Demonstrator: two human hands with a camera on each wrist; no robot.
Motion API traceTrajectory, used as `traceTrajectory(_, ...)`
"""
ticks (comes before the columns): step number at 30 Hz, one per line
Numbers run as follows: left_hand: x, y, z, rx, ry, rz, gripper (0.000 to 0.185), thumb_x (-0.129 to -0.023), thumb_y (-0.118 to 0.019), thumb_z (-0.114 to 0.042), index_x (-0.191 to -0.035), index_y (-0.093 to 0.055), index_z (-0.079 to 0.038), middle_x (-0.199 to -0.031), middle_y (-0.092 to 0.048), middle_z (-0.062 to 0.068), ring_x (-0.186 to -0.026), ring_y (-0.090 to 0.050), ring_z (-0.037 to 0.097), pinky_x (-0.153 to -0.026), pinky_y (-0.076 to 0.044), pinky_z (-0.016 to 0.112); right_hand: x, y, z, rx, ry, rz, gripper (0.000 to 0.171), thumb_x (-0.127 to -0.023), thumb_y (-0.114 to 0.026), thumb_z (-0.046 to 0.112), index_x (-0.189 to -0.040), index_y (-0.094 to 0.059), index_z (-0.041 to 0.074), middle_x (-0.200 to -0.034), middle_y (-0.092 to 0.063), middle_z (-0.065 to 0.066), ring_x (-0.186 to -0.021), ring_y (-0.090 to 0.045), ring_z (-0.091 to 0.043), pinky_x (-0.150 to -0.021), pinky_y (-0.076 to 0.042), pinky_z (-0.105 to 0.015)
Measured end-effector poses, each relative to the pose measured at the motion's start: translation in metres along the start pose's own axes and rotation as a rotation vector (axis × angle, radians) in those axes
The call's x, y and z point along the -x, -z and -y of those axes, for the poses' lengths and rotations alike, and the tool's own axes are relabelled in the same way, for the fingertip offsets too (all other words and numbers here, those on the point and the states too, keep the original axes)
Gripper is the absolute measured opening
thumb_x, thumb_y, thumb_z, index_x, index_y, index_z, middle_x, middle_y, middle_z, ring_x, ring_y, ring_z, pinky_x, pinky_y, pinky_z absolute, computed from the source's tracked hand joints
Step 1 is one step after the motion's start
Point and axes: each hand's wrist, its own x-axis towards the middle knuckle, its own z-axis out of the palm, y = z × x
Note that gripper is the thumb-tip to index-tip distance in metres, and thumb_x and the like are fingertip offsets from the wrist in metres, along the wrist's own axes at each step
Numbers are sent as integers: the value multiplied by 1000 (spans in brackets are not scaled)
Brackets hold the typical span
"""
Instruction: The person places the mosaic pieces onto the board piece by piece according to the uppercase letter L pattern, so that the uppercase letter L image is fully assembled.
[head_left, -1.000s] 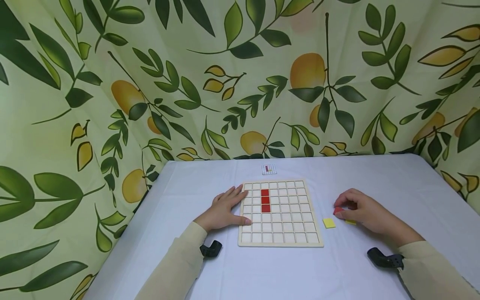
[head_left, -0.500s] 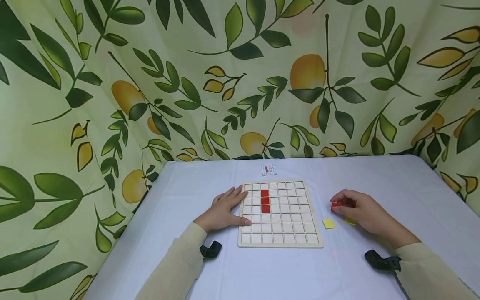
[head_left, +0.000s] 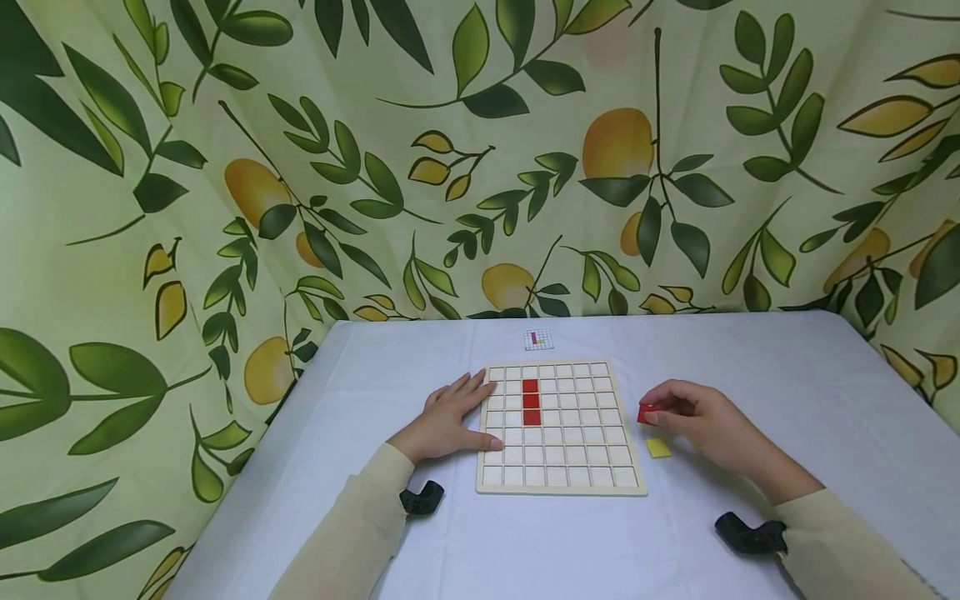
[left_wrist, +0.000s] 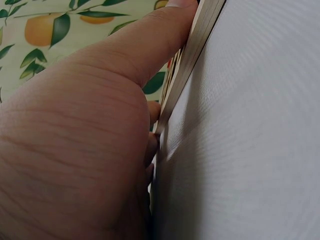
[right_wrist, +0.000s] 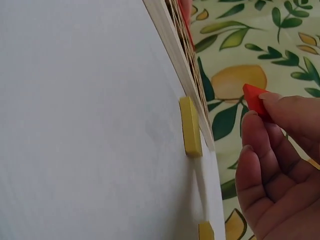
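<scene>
Table (head_left: 750, 358) — board (head_left: 561, 487), yellow tile (head_left: 659, 447), perhaps card (head_left: 537, 339).

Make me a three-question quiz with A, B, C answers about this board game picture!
1. Where does the left hand rest?
A. on the board's left edge
B. on the curtain
C. on the yellow tile

2. How many red tiles sit in the board?
A. one
B. three
C. six

3. What is the right hand doing?
A. lying flat
B. pinching a red tile
C. pinching a yellow tile

Answers: A, its fingers touch the board's left side; B, three red tiles fill one column; B, its fingertips pinch the red tile above the table.
</scene>
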Motion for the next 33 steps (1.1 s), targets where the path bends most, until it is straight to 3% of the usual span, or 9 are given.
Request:
traceTrajectory(19, 1, 0, -2, 27, 11, 1, 108, -83, -84, -70, -171, -40, -27, -180, -17, -8, -166, -5, 23, -127, -5, 57, -1, -59, 33, -164, 84, 154, 10, -101, -80, 10, -110, -76, 10, -100, -71, -3, -92, -62, -26, -77, -54, -27)
traceTrajectory(33, 0, 0, -1, 9, 14, 12, 107, -84, -82, -72, -172, -39, -29, -180, -16, -10, -166, -5, 23, -127, -6, 58, -30, -116, 52, -48, 131, 101, 15, -101, -78, 3, -106, -77, 18, -101, -70, 7, -94, -63, -19, -87, -55, -34)
